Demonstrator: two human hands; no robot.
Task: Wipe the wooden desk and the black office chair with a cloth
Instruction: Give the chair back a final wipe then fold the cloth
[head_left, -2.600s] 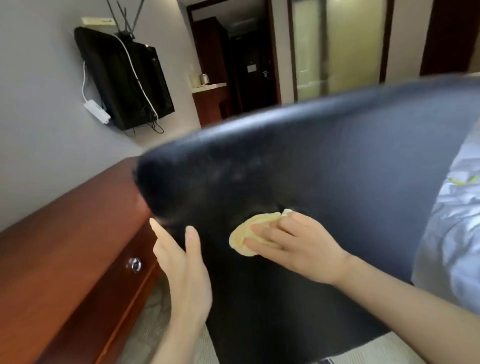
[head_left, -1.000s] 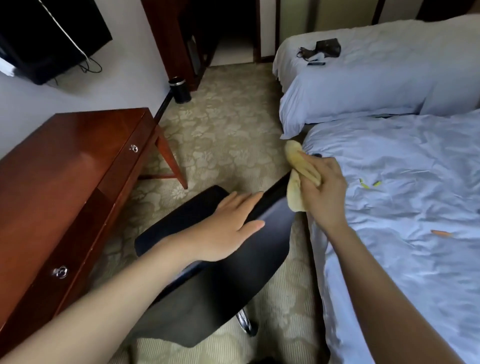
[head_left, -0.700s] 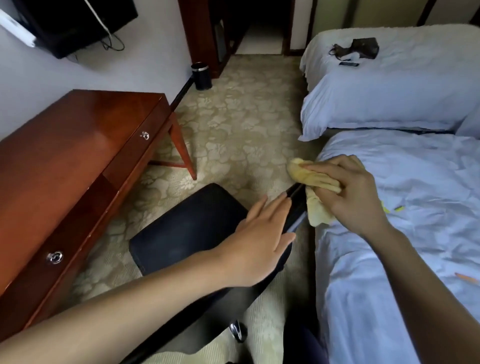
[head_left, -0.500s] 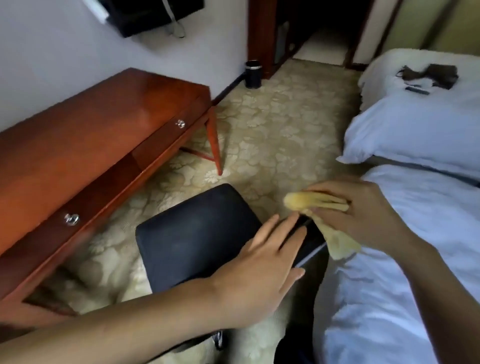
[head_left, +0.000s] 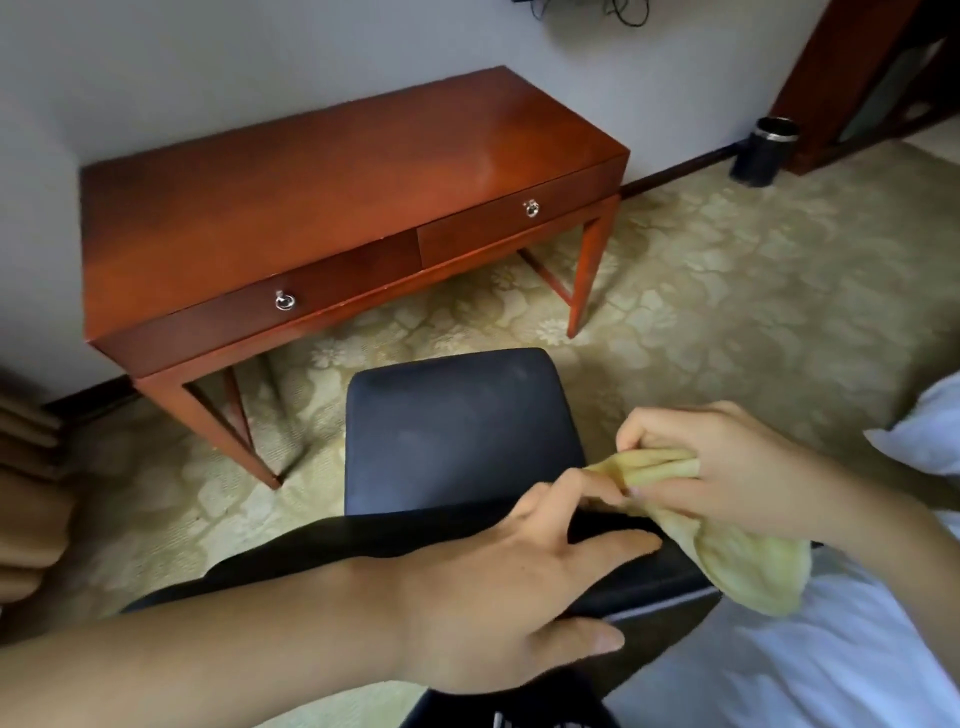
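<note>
The black office chair (head_left: 457, 431) stands below me, its seat facing the reddish wooden desk (head_left: 332, 171) against the wall. My left hand (head_left: 514, 582) lies flat with straight fingers on the top edge of the chair's backrest. My right hand (head_left: 727, 457) grips a bunched yellow cloth (head_left: 748, 561) at the backrest's right end; the cloth hangs down over the edge. The desk top is bare and has two drawers with ring pulls.
A white bed (head_left: 831, 665) lies close on the right, touching the chair's side. A black bin (head_left: 763, 150) stands by the wall beyond the desk. Patterned carpet (head_left: 727, 291) spreads between desk and bed. Brown curtain folds (head_left: 26, 467) hang at the left.
My view has swung left from the beds toward the desk. My left hand stays on the backrest top; my right hand still holds the cloth at its right end.
</note>
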